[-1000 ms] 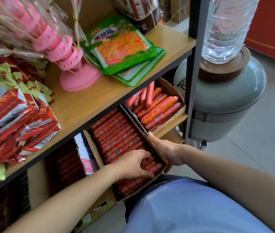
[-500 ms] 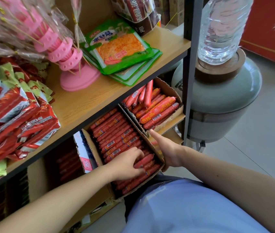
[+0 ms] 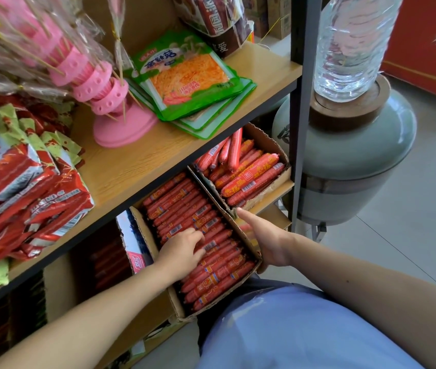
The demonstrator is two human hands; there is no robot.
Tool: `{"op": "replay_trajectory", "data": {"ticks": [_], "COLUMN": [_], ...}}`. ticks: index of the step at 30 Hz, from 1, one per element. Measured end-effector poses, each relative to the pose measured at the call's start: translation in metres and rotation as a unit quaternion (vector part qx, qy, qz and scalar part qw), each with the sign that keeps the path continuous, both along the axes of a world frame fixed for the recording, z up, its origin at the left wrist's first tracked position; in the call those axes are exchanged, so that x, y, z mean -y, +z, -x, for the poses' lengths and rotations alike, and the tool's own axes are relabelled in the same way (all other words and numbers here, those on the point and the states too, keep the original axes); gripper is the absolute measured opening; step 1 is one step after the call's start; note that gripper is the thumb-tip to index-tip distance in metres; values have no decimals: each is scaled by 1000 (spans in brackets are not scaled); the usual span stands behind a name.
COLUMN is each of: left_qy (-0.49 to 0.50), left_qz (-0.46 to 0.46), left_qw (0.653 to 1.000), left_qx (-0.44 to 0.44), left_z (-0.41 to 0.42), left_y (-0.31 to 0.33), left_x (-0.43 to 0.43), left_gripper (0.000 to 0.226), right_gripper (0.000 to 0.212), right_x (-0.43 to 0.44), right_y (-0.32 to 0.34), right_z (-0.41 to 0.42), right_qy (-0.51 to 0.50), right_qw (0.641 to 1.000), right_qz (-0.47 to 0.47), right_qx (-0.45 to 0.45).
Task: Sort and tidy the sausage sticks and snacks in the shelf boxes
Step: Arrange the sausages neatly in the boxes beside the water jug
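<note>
Since a second ago the left hand [image 3: 185, 253] has slid up the box [image 3: 177, 304], off its near end to about the middle, so more rows of sausages [image 3: 219, 272] now show on the wrist side of it. Its fingers are bent with the tips down on the sticks; whether they pinch one I cannot tell. The sticks lie side by side, filling the box on both sides of the fingertips.

The right hand [image 3: 267, 239] has hardly shifted. Its palm lies against the outside of the box's right wall, holding nothing, with the index finger straight along the rim and pointing at the far corner. Just past that fingertip stands a second box [image 3: 270, 141] of fatter sausages [image 3: 249, 174], some lying crosswise on top.

Above both hands runs a wooden shelf [image 3: 131, 171] with green packets [image 3: 185, 75], a pink stand [image 3: 123, 126] and red packets [image 3: 25, 187]. Beyond the right hand, outside the shelf post, a water bottle [image 3: 350, 43] stands upside down in a grey-green jar [image 3: 358, 161].
</note>
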State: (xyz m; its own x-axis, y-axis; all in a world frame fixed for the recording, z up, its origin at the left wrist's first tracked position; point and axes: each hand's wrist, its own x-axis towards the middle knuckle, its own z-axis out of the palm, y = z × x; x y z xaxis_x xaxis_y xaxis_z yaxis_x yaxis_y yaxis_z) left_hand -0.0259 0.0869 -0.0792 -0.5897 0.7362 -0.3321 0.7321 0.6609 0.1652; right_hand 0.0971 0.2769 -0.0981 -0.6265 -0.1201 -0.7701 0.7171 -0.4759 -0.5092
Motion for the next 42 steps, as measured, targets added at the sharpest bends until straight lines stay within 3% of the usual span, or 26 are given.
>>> {"op": "replay_trajectory", "data": {"ticks": [6,10,15,18,24,27,30,32,35,40,42], "left_qy": [7,57,45,24,6,3,39,19,4,11,32], "left_qz": [3,29,109,163,125,87,103,149,185,3,15], "left_qw": [1000,997,992,984,990,995,993,985,972,976,982], "left_qx": [-6,-30,-48,-65,-70,-44,-33,-84,-147,-218,-185], "left_z": [0,-4,-9,-11,-8,-12,-13,-13,-15,-29,-32], "left_y": [2,1,3,3,-2,0,8,14,17,13,13], "left_x": [8,35,31,27,25,24,23,21,31,62,62], "left_gripper": [19,17,12,34,45,42,26,14,16,10,31], "right_gripper": [77,95,71,71,61,67,59,53,52,56,52], "right_x": [-4,-2,9,12,16,16,16,14,15,19,21], "right_y": [-11,-28,-19,-15,-14,-17,-16,-18,-18,-13,-11], "right_z": [-6,-8,-5,-7,-6,-3,-6,-10,-13,-10,-9], "right_qy": [-62,-65,-23,-20,-32,-47,-67,-87,-118,-79,-94], "right_qw": [996,990,995,997,996,997,996,995,992,996,995], "right_qz": [-9,85,80,73,77,53,49,36,20,4,16], "right_qx": [65,88,49,34,25,22,23,25,38,38,40]}}
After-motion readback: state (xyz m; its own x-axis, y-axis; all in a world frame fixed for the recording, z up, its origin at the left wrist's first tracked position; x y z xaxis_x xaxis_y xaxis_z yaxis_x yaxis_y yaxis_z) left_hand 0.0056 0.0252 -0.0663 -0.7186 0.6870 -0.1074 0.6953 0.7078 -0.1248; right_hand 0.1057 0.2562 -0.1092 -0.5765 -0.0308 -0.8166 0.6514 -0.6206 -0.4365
